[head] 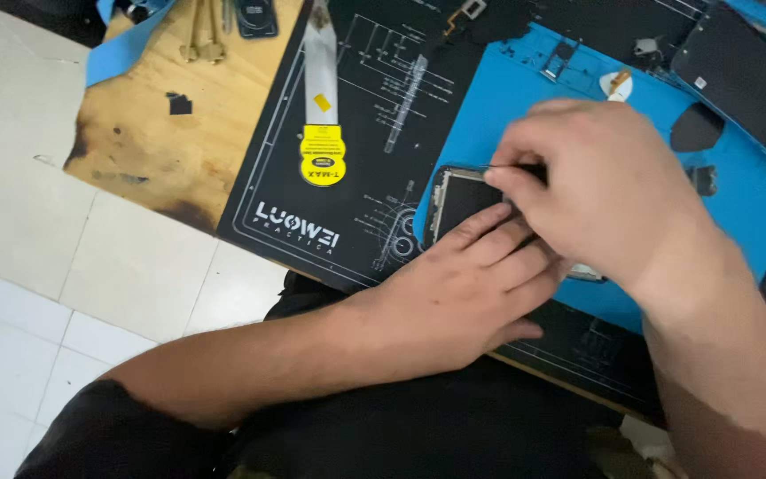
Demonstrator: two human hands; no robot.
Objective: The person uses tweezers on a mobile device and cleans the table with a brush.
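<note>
Two bare hands working over a dark rectangular phone with a pale metal rim point(456, 197), lying on a bright blue rubber work mat point(498, 106) that is overlapping a black printed bench mat point(312, 226). Left hand point(467, 288) lying flat, fingers stretched long and close together, pressing down on the phone's near end and pinning it to the blue mat, gripping nothing. Right hand point(600, 191) crossing above it, thumb and forefinger pinching a thin dark metal tool point(516, 168), tip touching the phone's far edge. Resting further off on the black mat: a white plastic tube with a round yellow label point(322, 106). Sitting at the far right: a black flat phone panel point(742, 75). Showing to the left: a scorched brown wooden tabletop point(148, 133), with white floor tiles point(37, 257) beneath.
</note>
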